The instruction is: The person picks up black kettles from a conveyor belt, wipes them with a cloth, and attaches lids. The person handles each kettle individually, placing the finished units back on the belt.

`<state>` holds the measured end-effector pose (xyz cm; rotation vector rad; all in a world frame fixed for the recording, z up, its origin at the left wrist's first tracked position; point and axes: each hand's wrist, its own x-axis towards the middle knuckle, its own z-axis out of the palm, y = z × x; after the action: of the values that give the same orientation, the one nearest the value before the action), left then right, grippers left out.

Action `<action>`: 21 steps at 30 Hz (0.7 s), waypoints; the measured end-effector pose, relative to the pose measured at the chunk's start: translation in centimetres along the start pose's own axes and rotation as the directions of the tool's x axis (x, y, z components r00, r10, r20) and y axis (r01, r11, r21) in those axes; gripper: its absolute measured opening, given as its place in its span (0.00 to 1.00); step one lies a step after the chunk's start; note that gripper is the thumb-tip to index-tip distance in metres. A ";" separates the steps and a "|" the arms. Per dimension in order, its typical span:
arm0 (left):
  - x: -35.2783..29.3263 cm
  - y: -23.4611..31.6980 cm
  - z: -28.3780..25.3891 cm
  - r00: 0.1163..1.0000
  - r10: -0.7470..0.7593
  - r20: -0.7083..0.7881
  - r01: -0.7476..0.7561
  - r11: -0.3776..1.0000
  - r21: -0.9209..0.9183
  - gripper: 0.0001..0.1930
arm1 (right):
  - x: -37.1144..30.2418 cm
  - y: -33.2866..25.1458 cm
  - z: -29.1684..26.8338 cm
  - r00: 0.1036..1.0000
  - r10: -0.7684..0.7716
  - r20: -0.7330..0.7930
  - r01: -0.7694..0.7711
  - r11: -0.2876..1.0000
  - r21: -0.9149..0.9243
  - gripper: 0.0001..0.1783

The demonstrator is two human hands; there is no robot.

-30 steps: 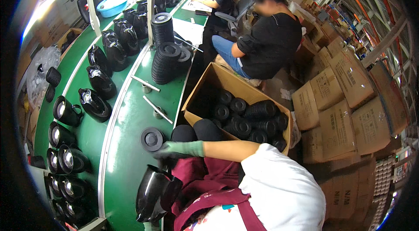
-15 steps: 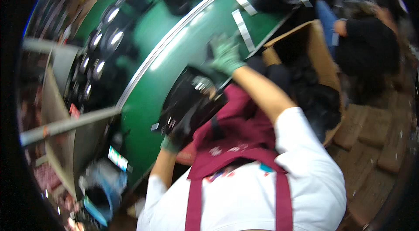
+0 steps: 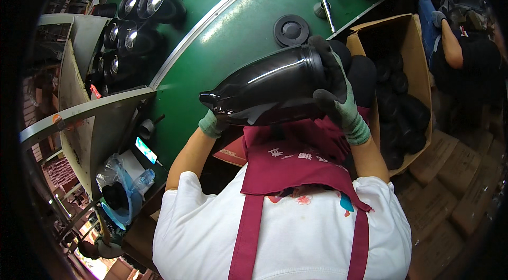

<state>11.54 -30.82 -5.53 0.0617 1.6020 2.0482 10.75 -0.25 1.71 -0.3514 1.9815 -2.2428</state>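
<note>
Across my lap, near the bench edge, lies a glossy black tapered shell [image 3: 264, 84] with a narrow, spout-like tip at its left and a wide round end at its right. My left hand [image 3: 211, 121], in a green-cuffed glove, is closed around the narrow end; the shell hides most of its fingers. At the wide end my right hand [image 3: 338, 84], gloved alike, wraps the matte black rim, thumb on the near side and fingers on the far side. Just beyond, a black round disc [image 3: 291, 30] with a raised centre rests on the green bench [image 3: 185, 84].
Several black round housings [image 3: 159, 3] stand beyond the metal rail [image 3: 211, 15]. An open cardboard box [image 3: 418, 84] of black parts is at my right, with a co-worker [image 3: 471, 57] past it. A lit phone [image 3: 146, 150] and blue basin [image 3: 127, 206] are at left.
My right hand has come back from the bench to the shell's wide end. The shell has turned from steeply slanted to nearly level. The black disc now lies uncovered on the bench.
</note>
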 end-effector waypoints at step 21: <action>2.1 6.1 2.9 0.951 0.309 -0.015 -0.255 0.812 0.524 0.24 | -1.1 1.2 -3.2 0.968 0.246 0.047 -0.243 0.874 0.421 0.36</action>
<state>8.43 -28.32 0.32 0.4233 2.2905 1.7772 10.89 2.97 0.08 -0.0364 1.3827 -2.4142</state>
